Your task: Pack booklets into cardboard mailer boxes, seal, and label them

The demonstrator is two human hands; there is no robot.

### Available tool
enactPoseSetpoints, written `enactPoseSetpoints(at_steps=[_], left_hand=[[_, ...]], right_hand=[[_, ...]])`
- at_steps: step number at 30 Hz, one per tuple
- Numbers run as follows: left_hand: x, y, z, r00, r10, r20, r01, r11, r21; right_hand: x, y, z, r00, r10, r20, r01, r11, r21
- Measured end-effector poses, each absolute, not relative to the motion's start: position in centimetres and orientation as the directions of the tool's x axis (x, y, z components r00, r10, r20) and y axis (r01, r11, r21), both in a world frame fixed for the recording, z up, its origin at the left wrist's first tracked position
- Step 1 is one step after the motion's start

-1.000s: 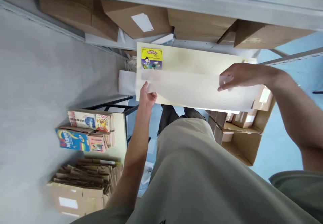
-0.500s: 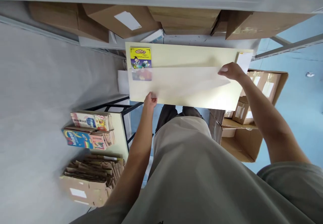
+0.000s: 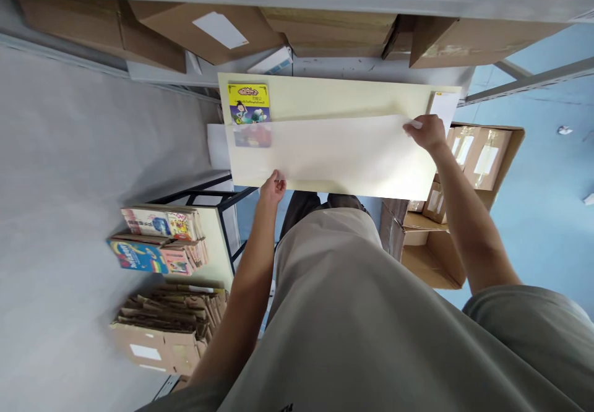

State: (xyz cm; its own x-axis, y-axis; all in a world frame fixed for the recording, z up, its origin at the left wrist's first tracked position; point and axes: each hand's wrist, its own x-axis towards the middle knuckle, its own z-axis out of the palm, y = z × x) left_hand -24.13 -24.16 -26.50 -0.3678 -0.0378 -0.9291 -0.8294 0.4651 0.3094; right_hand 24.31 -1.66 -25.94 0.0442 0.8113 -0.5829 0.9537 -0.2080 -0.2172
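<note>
Between left hand (image 3: 273, 188) and right hand (image 3: 426, 132) stretches the translucent sheet (image 3: 338, 152).

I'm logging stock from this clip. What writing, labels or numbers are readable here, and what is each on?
Nothing can be read for certain.
Yellow picture card at the pale board's corner: cartoon title, too blurred.
White slip by the right hand: shows no text.
White labels on the shelf boxes and the floor carton's packs: look blank or too small.
Colourful book stack left of the left hand: cover lettering too small.
</note>
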Motion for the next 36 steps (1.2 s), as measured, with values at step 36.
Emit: enactPoseSetpoints(at_steps=[36], left_hand=[[-42.6, -10.7, -29.3, -0.5, 0.707, -0.5, -0.031, 0.563, 0.826]], right_hand=[[-17.7, -12.4, -31.1, -0.176, 0.523, -0.834, 0.556, -0.646, -0.523]])
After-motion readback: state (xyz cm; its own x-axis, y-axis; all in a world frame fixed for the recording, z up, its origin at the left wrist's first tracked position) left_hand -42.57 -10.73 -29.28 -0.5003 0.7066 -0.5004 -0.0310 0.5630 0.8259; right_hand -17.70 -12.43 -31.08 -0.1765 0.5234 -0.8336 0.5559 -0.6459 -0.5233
